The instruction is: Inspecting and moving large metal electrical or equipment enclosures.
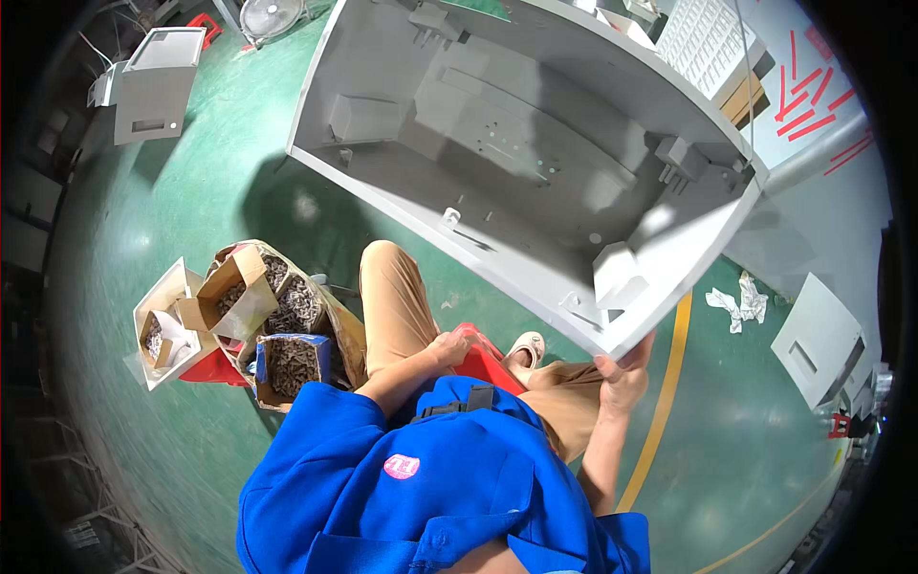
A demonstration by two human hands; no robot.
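Observation:
A large grey open-topped housing [535, 129] with moulded blocks and posts inside tilts in front of me. My right hand [623, 375] grips its near right corner, thumb on the near face and the other fingers partly hidden behind the edge. Between my legs shows a red plastic piece that looks like a stool [488, 362]. Its left edge is held by my left hand [448, 351], whose fingers are curled and partly hidden. What supports the far side of the housing cannot be seen.
Left of my knee stand a sack of small screws or plugs [296, 304], a blue box [292, 365] and an open carton [229, 290]. A grey panel [820, 340] and crumpled paper [741, 304] lie at right. A fan [271, 19] and grey cabinet [158, 91] stand far left.

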